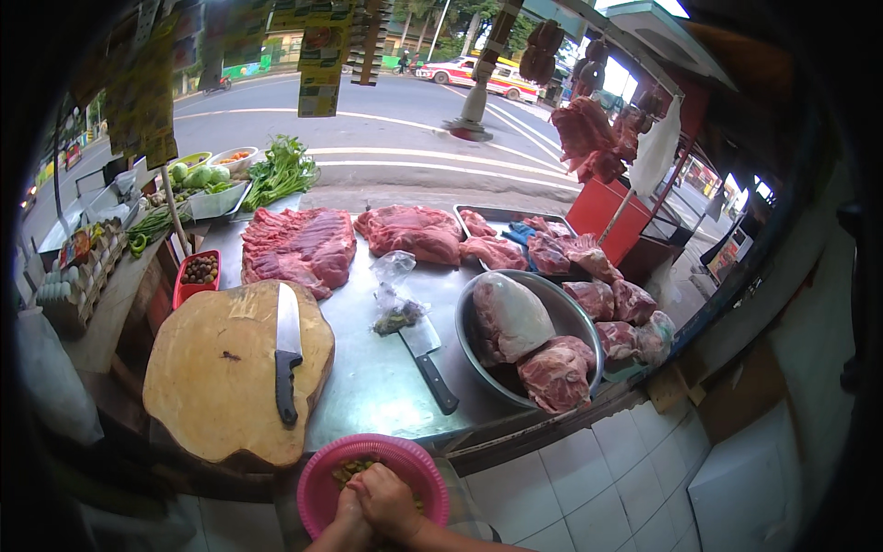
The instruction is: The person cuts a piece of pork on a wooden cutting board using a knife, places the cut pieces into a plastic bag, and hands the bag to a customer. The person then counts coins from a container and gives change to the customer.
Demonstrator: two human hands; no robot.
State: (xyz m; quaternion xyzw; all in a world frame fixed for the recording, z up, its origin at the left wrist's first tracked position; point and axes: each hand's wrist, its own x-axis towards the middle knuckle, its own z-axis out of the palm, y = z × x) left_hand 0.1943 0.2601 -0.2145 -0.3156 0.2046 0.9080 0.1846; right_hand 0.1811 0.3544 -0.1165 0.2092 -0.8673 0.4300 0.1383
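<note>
At the lower edge, a pink plastic basket [429, 457] sits before me with small green-brown pieces [348, 469] in it, too small to name. Over it my two hands are pressed together: my left hand [349, 511] on the near left, my right hand [387, 500] closed against it. Their fingers are curled, and whatever lies between them is hidden. A thick round wooden chopping board [212, 368] is just beyond on the left, with a black-handled knife [288, 336] lying on it. A second knife [430, 368] rests on the metal table [368, 400] beside a plastic bag [394, 304] of dark leafy stuff.
A steel basin [596, 363] holds large meat cuts [510, 317] at the right. Slabs of raw meat [299, 248] line the table's far side near a metal tray [469, 213]. Vegetables [280, 172] and eggs [64, 285] stand left. Meat [589, 138] hangs at upper right.
</note>
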